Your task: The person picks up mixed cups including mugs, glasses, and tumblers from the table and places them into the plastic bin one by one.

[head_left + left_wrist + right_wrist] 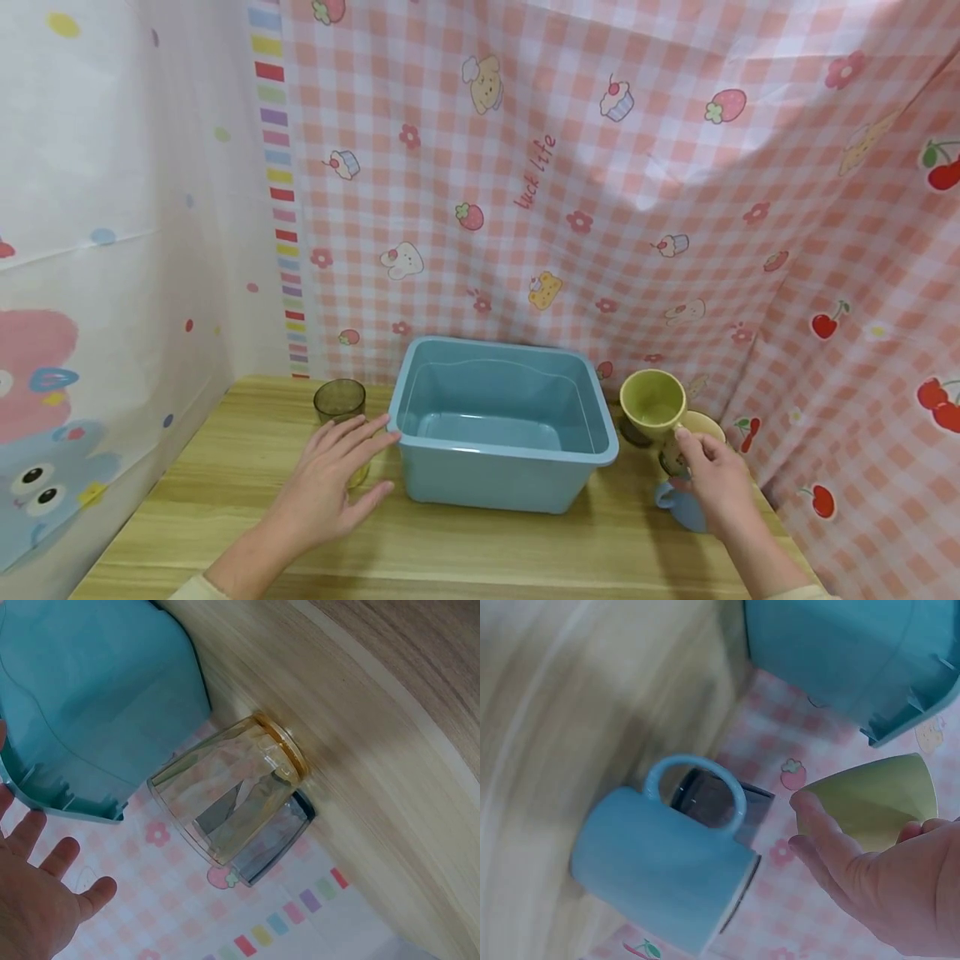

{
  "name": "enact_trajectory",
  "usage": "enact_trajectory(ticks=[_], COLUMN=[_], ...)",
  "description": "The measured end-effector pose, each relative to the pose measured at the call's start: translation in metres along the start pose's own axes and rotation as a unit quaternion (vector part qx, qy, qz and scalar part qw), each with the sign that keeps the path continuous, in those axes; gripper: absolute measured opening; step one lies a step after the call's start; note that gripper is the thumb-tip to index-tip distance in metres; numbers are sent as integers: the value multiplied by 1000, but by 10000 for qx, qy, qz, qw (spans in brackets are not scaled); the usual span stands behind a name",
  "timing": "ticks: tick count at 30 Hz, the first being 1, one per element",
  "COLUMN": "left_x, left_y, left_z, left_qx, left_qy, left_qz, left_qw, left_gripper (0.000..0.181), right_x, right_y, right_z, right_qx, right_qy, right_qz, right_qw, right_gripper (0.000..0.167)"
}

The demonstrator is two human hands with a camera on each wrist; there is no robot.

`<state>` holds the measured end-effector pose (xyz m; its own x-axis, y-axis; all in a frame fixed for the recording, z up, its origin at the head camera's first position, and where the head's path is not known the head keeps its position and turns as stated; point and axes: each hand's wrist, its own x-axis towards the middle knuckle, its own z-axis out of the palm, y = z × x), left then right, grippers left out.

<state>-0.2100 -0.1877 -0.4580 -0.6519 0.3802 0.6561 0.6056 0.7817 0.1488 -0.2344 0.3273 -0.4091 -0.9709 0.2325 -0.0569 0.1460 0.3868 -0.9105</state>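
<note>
Two hands flank a blue basin [495,483]: the right hand [712,479] pinches a yellow-green cup [652,400], which is raised above the wooden table [450,554] to the basin's right, near a blue mug [660,862] and a dark glass [705,801]. The left hand [326,475], fingers spread and gripping nothing, has its fingertips at the basin's left rim, near an amber glass [232,787] and a smoky glass [340,400].

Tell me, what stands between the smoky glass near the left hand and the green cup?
The blue tub stands between the smoky glass and the green cup, as the head view shows.
</note>
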Motion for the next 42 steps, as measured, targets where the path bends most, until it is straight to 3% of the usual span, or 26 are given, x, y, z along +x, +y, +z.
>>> enact_trajectory(ticks=[5, 11, 16, 21, 26, 36, 42], left_x=[1, 1, 0, 0, 0, 0, -1], left_y=[0, 2, 2, 2, 2, 2, 2], left_z=[-1, -3, -3, -3, -2, -2, -2], left_qx=[-8, 6, 17, -20, -75, -57, -60], left_qy=[-41, -11, -6, -8, -80, -46, -57], left_qz=[-24, 8, -3, -25, -89, -84, -97], left_qw=[10000, 10000, 10000, 10000, 9999, 9999, 9999], left_gripper=[66, 66, 67, 66, 66, 65, 66], right_x=[2, 5, 9, 12, 15, 17, 18], right_y=[-13, -27, -34, -46, -61, -88, -103], right_z=[-6, -12, -14, -16, -20, -18, -9], right_qx=[-66, -11, -88, 198, 336, 67, 460], right_qy=[8, 155, 294, 380, 246, 68, -335], right_qz=[-136, -365, -471, -496, -463, -628, -590], right_qw=[9999, 9992, 9984, 9978, 9981, 9980, 9966], right_gripper=[63, 44, 38, 32, 30, 37, 41])
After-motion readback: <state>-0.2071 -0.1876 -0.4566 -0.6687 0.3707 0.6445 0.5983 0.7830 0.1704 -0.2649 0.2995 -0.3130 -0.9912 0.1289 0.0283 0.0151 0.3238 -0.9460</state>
